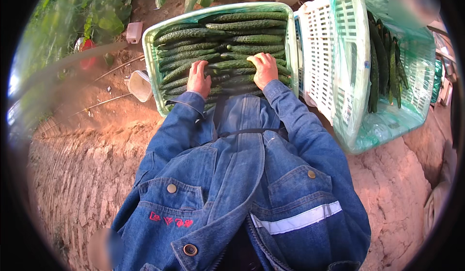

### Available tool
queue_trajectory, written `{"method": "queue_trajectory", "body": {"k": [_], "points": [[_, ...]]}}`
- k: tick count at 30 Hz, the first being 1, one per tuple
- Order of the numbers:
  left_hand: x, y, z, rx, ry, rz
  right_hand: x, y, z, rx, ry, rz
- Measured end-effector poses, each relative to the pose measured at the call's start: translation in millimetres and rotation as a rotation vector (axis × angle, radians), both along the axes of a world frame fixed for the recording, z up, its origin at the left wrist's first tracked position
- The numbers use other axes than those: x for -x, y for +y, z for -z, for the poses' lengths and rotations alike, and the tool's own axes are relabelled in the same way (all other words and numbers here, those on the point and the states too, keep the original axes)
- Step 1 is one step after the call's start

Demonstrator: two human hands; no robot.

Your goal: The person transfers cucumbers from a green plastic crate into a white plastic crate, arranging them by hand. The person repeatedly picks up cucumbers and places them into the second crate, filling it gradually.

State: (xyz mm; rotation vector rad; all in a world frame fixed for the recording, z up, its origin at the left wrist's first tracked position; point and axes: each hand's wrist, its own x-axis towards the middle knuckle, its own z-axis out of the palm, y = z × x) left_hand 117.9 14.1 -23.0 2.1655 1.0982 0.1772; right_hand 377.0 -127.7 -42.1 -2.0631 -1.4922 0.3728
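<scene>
A plastic crate (pixel 293 53) lined with thin green film stands before me, filled with dark green cucumbers (pixel 250 38) laid in rows side by side. Both hands rest on the cucumbers near the crate's closer half. My left hand (pixel 199 80) is left of the middle, its fingertips at the ends of a cucumber row. My right hand (pixel 264 70) lies farther right, fingers bent down over a cucumber. A long cucumber (pixel 232 64) stretches between the two hands. Whether either hand grips it cannot be told.
At the right, a white slatted crate (pixel 319 53) adjoins a tilted, film-lined crate (pixel 358 71) holding several cucumbers (pixel 381 60). Left of the full crate are a whitish plastic container (pixel 140 86), a pale pink block (pixel 134 33) and thin sticks on the soil. Leafy plants (pixel 109 20) grow at the upper left.
</scene>
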Motion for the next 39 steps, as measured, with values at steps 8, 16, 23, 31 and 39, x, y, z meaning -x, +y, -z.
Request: {"method": "queue_trajectory", "body": {"k": [8,16,23,31,39], "points": [[14.9,21.1,11.9,-0.072,0.297,0.216,1.1,-15.0,1.1,-0.006,0.005,-0.111],[4.6,20.2,4.1,-0.127,0.239,0.226,6.6,-18.6,-15.1,0.089,-0.05,-0.166],[-24.5,-25.3,-24.7,-0.205,0.146,0.339,-1.0,-27.0,-15.7,0.131,-0.13,-0.278],[-15.3,-30.8,-3.6,-0.12,0.188,0.294,6.6,-30.0,-2.4,0.111,-0.161,-0.262],[50.5,13.5,0.8,-0.24,0.162,-0.063,17.4,-31.3,-0.4,0.139,-0.131,-0.214]]}}
